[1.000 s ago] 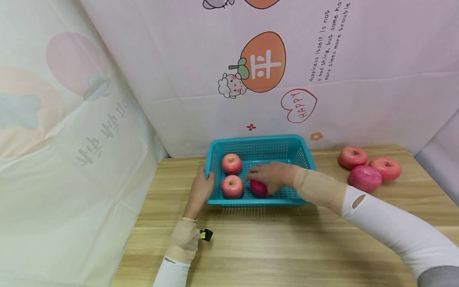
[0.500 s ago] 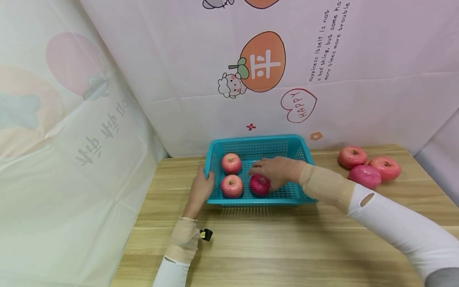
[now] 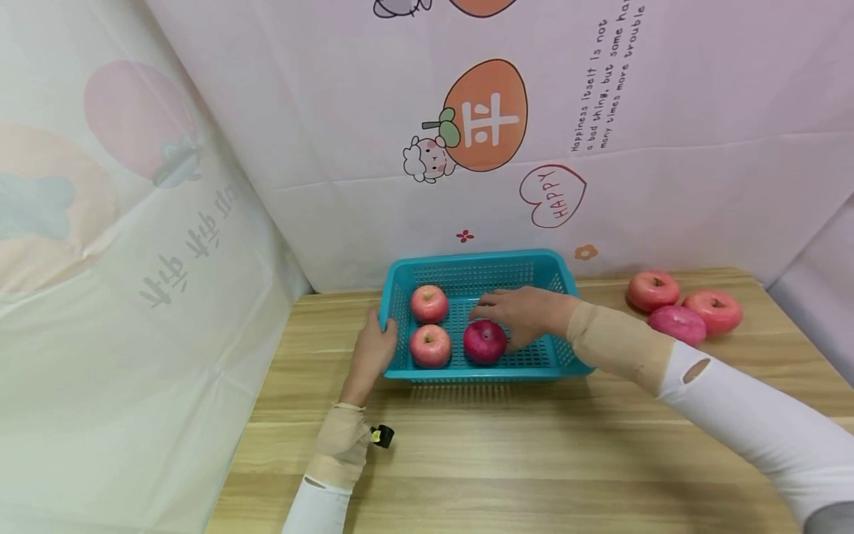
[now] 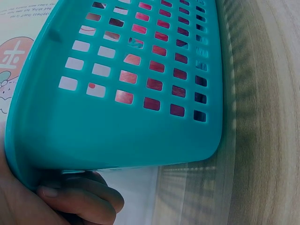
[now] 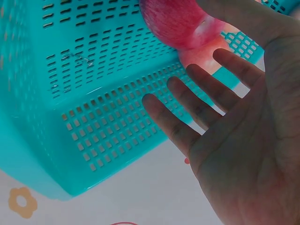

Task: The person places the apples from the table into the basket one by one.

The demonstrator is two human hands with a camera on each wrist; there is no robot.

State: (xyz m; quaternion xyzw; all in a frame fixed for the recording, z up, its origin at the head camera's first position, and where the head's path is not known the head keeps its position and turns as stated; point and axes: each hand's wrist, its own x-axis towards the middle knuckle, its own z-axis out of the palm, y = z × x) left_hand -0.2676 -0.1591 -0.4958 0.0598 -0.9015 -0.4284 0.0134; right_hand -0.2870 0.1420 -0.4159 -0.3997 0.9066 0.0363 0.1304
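A blue-green plastic basket (image 3: 467, 376) holds two pale red apples (image 3: 430, 346) on its left side and a dark red apple (image 3: 485, 342) near its middle. My left hand (image 3: 373, 347) grips the basket's left rim; in the left wrist view the fingers (image 4: 89, 199) are curled under the rim of the basket (image 4: 126, 131). Over the basket, just right of and behind the dark apple, is my right hand (image 3: 527, 315). The right wrist view shows this hand (image 5: 243, 136) with fingers spread and nothing held, beside the dark apple (image 5: 176, 23).
Right of the basket on the wooden table (image 3: 480, 460) lie two pale red apples (image 3: 712, 311) and a pink-red one (image 3: 677, 324), grouped together. A printed cloth (image 3: 373, 215) hangs behind the table, and another cloth (image 3: 133, 386) covers the left side.
My right hand has let go of the dark red apple and moved right, uncovering it. The left hand keeps its grip on the basket rim.
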